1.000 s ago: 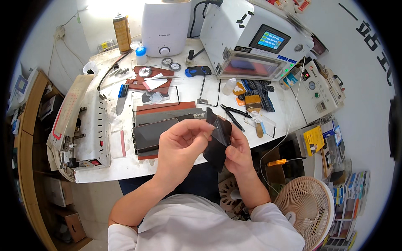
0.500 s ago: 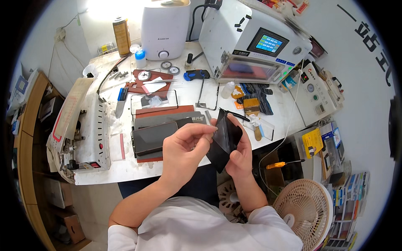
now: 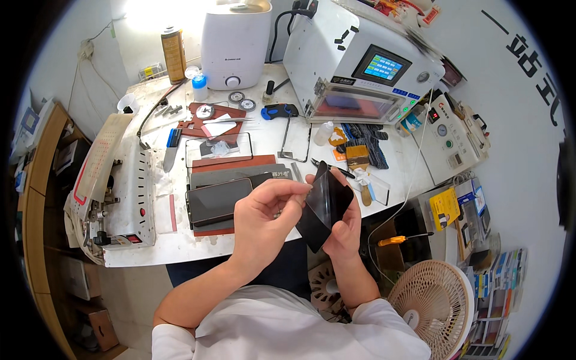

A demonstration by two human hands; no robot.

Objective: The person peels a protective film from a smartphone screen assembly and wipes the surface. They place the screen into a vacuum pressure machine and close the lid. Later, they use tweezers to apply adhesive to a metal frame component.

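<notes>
My right hand [image 3: 347, 235] grips a thin, glossy black panel [image 3: 341, 197], shaped like a phone screen, tilted in front of my chest. Its thumb presses the near edge and the fingers are behind. A thin, see-through film [image 3: 323, 203] stands partly lifted off the panel's face. My left hand [image 3: 269, 221] pinches the film's edge between thumb and fingertips; the exact pinch point is partly hidden by the fingers. Just left of that hand, a dark phone-shaped screen [image 3: 219, 203] lies on a grey mat [image 3: 207, 175] over a reddish-brown pad [image 3: 264, 159].
A scraper knife [image 3: 172, 150], thin black frames, tweezers and a brush [image 3: 365, 195] lie about the white bench [image 3: 135, 257]. A white machine with a display [image 3: 324, 54] stands at the back right, a metal heating device [image 3: 132, 198] at the left. A fan [image 3: 432, 300] is at lower right.
The panel has turned slightly, showing more of its glossy face, and sits a little lower. My left hand keeps its pinch, almost in the same place. The whole view has shifted slightly.
</notes>
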